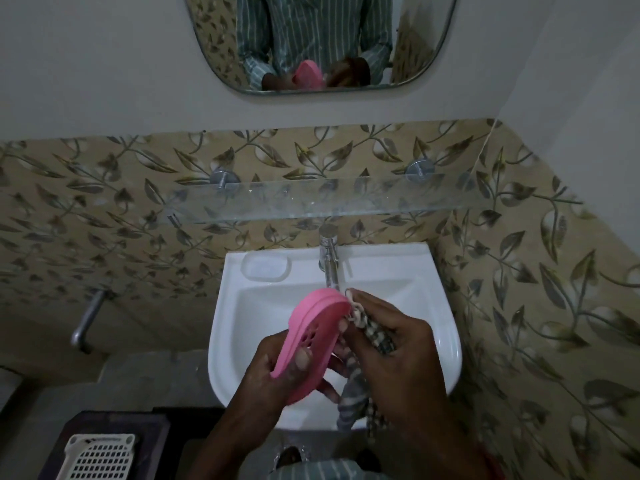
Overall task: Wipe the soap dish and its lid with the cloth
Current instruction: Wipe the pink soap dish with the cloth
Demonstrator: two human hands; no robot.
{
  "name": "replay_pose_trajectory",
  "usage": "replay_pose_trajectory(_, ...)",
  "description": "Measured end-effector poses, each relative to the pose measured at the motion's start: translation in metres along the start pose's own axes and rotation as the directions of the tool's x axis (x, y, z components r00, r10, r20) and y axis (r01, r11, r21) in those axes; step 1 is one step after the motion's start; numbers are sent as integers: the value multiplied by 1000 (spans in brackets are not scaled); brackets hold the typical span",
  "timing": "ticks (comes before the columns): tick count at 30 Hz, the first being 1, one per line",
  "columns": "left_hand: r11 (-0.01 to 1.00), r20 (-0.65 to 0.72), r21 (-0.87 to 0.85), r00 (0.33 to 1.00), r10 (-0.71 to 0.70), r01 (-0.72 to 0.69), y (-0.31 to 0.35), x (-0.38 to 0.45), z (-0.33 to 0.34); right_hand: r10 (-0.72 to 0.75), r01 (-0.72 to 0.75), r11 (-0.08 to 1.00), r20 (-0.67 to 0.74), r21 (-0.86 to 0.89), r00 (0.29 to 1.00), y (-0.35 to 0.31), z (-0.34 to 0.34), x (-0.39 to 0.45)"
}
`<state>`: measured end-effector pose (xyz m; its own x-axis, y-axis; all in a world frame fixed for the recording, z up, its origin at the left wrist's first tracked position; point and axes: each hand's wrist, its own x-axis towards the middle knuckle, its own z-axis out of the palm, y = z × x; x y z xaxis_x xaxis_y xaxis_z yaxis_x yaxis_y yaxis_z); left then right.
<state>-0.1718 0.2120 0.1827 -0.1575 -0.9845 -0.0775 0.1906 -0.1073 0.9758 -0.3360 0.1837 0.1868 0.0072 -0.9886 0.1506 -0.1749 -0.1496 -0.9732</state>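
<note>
**Wiping the pink dish over the basin**

Holding the pink soap dish (313,336) tilted on edge above the white sink (446,344), the person's left hand (277,372) curls round its lower half, thumb laid across the perforated face. The right hand (391,355) grips a bunched checked cloth (379,339), fingers closed round it, and presses a fold of it against the dish's upper right rim; the loose end of the cloth hangs down between the hands. Which piece is being wiped, dish or lid, cannot be told for sure; the drain holes suggest the dish.

To do this step well, he or she would probably turn the dish in the left hand so the cloth follows the whole rim, then work into the holes with a fingertip behind the fabric.

The tap (329,258) stands just beyond the dish's top edge, so that is the near obstacle. A moulded soap recess (266,266) on the sink's back left lies bare. The glass shelf (311,200) and mirror (429,46) sit well above the hands.
</note>
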Motion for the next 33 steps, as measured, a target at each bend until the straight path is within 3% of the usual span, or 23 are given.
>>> replay_pose_trajectory(1, 985, -48, -149, 995, -91, 83, 0, 2, 1, 75, -73, 996, -34, 51, 997, 0, -1, 2)
replay_pose_trajectory(3, 837, -2, -494, 962, -274, 237, -1, 6, 3, 123, -116, 991, -96, 74, 988, -4, -5, 5)
replay_pose_trajectory(4, 744, 47, -601, 942, -331, 292, -2, 9, 2, 104, -97, 993, -117, 61, 988, -9, -8, 7)
replay_pose_trajectory(6, 649, 77, -673, 907, -414, 354, -6, 12, 0, -6, 5, 1000, -134, -7, 991, -19, -11, 9)
replay_pose_trajectory(8, 652, 51, -661, 889, -455, 371, -12, 14, 2, -153, 133, 978, -113, -163, 982, -28, -8, 9)
replay_pose_trajectory(10, 680, -19, -646, 883, -469, 347, -11, 16, 11, -234, 223, 919, 4, -324, 972, -32, 0, 10)
replay_pose_trajectory(13, 660, -70, -683, 871, -487, 314, -4, 19, 19, -162, 272, 800, 245, -534, 956, -33, 20, 6)
replay_pose_trajectory(16, 661, -102, -688, 862, -496, 299, -1, 20, 11, -34, 239, 853, 408, -464, 912, -31, 25, -7)
replay_pose_trajectory(18, 696, -116, -656, 872, -476, 293, -3, 18, 5, -68, 263, 900, 486, -346, 871, -28, 22, -13)
replay_pose_trajectory(20, 710, -120, -642, 877, -465, 288, -7, 18, 2, -135, 318, 891, 479, -324, 867, -26, 18, -12)
replay_pose_trajectory(24, 757, -155, -612, 904, -398, 228, -7, 19, 6, -298, 440, 724, 335, -532, 894, -26, 18, 9)
replay_pose_trajectory(27, 800, -195, -554, 898, -394, 230, -5, 20, 12, -250, 414, 631, 333, -656, 909, -25, 21, 10)
replay_pose_trajectory(29, 815, -231, -539, 894, -384, 211, -5, 21, 11, -133, 342, 711, 359, -615, 924, -23, 21, 1)
replay_pose_trajectory(31, 837, -262, -515, 896, -358, 184, -5, 23, 8, 15, 161, 898, 395, -409, 919, -20, 15, -5)
replay_pose_trajectory(33, 860, -268, -477, 902, -338, 181, -3, 24, 8, 34, 55, 974, 389, -218, 921, -17, 9, -6)
